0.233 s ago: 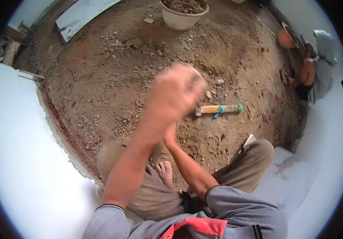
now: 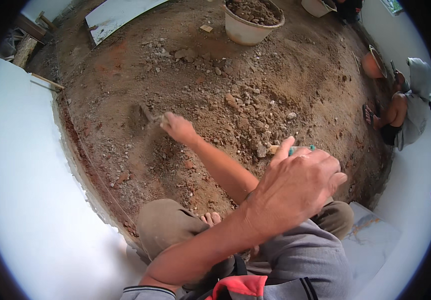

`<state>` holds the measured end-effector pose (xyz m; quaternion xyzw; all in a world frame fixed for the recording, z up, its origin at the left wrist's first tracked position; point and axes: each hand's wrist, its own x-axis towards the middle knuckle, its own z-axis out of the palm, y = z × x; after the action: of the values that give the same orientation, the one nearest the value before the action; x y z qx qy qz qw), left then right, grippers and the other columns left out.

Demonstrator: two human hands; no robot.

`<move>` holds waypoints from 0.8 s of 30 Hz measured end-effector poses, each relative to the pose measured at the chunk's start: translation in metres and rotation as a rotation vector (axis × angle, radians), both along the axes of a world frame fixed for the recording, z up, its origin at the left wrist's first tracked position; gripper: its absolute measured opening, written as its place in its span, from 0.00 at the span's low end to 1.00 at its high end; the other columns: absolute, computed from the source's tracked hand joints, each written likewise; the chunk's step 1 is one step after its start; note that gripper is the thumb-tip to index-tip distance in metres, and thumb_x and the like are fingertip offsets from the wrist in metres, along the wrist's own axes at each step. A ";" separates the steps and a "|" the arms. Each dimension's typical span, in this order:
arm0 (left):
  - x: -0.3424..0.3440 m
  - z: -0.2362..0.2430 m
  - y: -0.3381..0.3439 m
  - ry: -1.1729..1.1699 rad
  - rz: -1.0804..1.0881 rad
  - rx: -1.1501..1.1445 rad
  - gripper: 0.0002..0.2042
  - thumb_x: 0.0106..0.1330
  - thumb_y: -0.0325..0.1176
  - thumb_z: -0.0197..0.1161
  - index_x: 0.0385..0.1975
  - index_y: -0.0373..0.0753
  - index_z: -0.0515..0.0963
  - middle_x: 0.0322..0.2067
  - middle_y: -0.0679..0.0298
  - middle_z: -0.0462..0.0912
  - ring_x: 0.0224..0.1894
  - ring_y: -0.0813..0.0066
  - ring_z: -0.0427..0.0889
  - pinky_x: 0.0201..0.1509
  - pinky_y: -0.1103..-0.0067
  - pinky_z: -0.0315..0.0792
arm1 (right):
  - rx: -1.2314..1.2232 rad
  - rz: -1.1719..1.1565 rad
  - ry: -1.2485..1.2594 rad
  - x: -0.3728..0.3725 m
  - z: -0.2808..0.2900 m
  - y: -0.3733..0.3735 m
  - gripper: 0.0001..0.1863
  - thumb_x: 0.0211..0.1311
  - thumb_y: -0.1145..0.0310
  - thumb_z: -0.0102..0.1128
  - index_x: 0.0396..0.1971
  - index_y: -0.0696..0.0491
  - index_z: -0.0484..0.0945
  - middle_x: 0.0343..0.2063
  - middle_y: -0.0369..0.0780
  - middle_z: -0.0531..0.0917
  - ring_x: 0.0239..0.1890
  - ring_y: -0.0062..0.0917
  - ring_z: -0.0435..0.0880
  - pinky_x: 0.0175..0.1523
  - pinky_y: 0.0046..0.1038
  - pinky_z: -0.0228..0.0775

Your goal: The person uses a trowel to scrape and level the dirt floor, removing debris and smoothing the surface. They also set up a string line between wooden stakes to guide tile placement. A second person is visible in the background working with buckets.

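My right hand (image 2: 178,127) reaches forward to the left, closed on the handle of a trowel whose blurred metal blade (image 2: 147,112) meets the soil (image 2: 115,120). Crossing over to the right, my left hand (image 2: 303,177) is raised near the camera, back upward, its fingers bent and apart, little finger lifted, with no held object showing. Behind it, a hammer-like tool (image 2: 274,149) with a pale wooden handle and teal wrappings lies on loose rubble, partly hidden by that hand.
A white wall (image 2: 20,175) borders the left, with a string along its foot. Marbled tile (image 2: 368,245) lies at lower right, a white board (image 2: 115,20) and soil-filled bucket (image 2: 248,32) farther back. Another person (image 2: 400,112) crouches at right beside an orange bucket (image 2: 373,65).
My right hand has swung forward and left with the trowel. My left hand has moved down and right, over the wrapped tool. My knees and the view have shifted slightly.
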<state>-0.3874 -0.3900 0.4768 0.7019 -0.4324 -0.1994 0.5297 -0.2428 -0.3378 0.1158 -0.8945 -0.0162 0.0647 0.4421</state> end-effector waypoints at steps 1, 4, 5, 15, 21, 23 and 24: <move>0.000 0.003 0.004 0.017 0.101 -0.106 0.14 0.78 0.44 0.60 0.44 0.38 0.82 0.45 0.60 0.86 0.53 0.56 0.85 0.70 0.49 0.66 | -0.008 -0.043 0.091 0.032 0.005 -0.006 0.18 0.78 0.54 0.54 0.52 0.53 0.72 0.41 0.54 0.86 0.48 0.55 0.85 0.52 0.51 0.79; 0.005 0.003 0.015 0.029 0.303 -0.262 0.10 0.77 0.38 0.59 0.39 0.37 0.80 0.40 0.58 0.84 0.48 0.53 0.84 0.66 0.54 0.68 | 0.042 -0.435 0.035 0.083 0.015 -0.040 0.24 0.76 0.50 0.57 0.49 0.60 0.73 0.44 0.57 0.86 0.49 0.56 0.85 0.54 0.52 0.77; 0.006 0.001 0.019 0.040 0.312 -0.251 0.10 0.76 0.38 0.60 0.41 0.37 0.80 0.42 0.58 0.83 0.47 0.54 0.82 0.62 0.55 0.67 | 0.005 -0.537 0.054 0.086 0.015 -0.057 0.24 0.76 0.51 0.56 0.51 0.60 0.73 0.45 0.56 0.86 0.50 0.56 0.85 0.54 0.52 0.76; 0.003 -0.007 0.000 -0.102 0.081 -0.081 0.14 0.75 0.43 0.62 0.42 0.37 0.83 0.43 0.56 0.85 0.51 0.56 0.85 0.68 0.55 0.67 | 0.350 -1.315 -0.031 -0.054 0.014 -0.185 0.22 0.80 0.53 0.54 0.56 0.56 0.65 0.34 0.46 0.80 0.22 0.27 0.80 0.21 0.31 0.76; 0.014 -0.005 -0.017 -0.245 -0.082 0.076 0.16 0.76 0.45 0.61 0.47 0.37 0.83 0.47 0.57 0.85 0.53 0.56 0.85 0.69 0.55 0.67 | -0.076 -0.269 0.056 -0.116 0.076 -0.150 0.24 0.82 0.50 0.52 0.59 0.56 0.73 0.41 0.45 0.85 0.40 0.30 0.85 0.49 0.42 0.81; 0.034 -0.007 -0.008 -0.249 -0.104 0.194 0.17 0.77 0.45 0.60 0.49 0.38 0.84 0.51 0.56 0.86 0.55 0.56 0.84 0.70 0.56 0.66 | -0.228 -0.369 0.133 -0.143 0.079 -0.177 0.23 0.81 0.50 0.52 0.59 0.55 0.73 0.41 0.48 0.85 0.40 0.36 0.86 0.49 0.45 0.80; 0.047 -0.007 -0.001 -0.223 -0.024 0.186 0.17 0.77 0.45 0.60 0.49 0.38 0.85 0.51 0.56 0.87 0.56 0.57 0.84 0.71 0.57 0.66 | -0.186 -0.447 0.090 -0.158 0.076 -0.193 0.23 0.81 0.50 0.53 0.59 0.55 0.73 0.41 0.49 0.85 0.40 0.39 0.86 0.49 0.46 0.80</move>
<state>-0.3399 -0.3907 0.4699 0.7604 -0.4768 -0.1658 0.4086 -0.4012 -0.5307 0.1916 -0.9089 0.2077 0.0062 0.3616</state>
